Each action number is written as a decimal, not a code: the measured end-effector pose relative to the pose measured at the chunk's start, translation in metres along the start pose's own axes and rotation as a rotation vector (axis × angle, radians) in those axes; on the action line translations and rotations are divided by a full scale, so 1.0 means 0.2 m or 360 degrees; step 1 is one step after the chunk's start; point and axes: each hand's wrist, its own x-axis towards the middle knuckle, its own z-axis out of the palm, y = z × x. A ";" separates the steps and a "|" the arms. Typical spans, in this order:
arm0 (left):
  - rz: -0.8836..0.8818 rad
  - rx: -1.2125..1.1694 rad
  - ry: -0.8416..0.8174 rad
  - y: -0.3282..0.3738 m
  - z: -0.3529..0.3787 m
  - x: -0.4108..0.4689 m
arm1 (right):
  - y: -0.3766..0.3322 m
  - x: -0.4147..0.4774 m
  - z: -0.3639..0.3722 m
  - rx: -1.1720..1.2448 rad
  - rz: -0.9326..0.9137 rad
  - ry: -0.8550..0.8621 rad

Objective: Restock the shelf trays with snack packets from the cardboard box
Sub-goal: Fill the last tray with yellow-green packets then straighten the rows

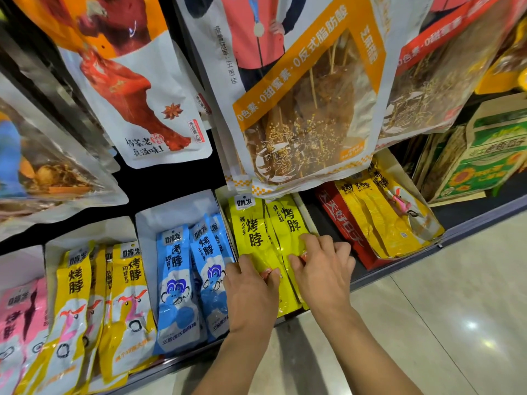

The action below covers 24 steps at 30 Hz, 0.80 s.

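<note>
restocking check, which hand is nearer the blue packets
Left. The left hand is on the yellow packets, right beside the blue packets; the right hand is farther right.

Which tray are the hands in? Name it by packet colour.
The one holding bright-yellow packets, between the blue packets and the red box; left hand and right hand both touch those packets.

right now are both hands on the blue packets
No, the left hand and the right hand are both on the bright yellow packets, just right of the blue packets.
</note>
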 end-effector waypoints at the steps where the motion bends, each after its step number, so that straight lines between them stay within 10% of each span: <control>1: 0.0009 -0.0001 -0.0003 0.00 0.00 0.00 | 0.00 -0.01 0.01 0.0017 -0.0020 0.0030; 15: 0.0362 0.0384 0.0324 -0.05 0.07 0.00 | 0.07 0.00 0.04 0.0348 -0.0075 0.0053; 24: 0.0277 0.0000 0.0260 -0.04 0.10 0.00 | 0.09 0.02 0.04 0.0675 0.0037 -0.0073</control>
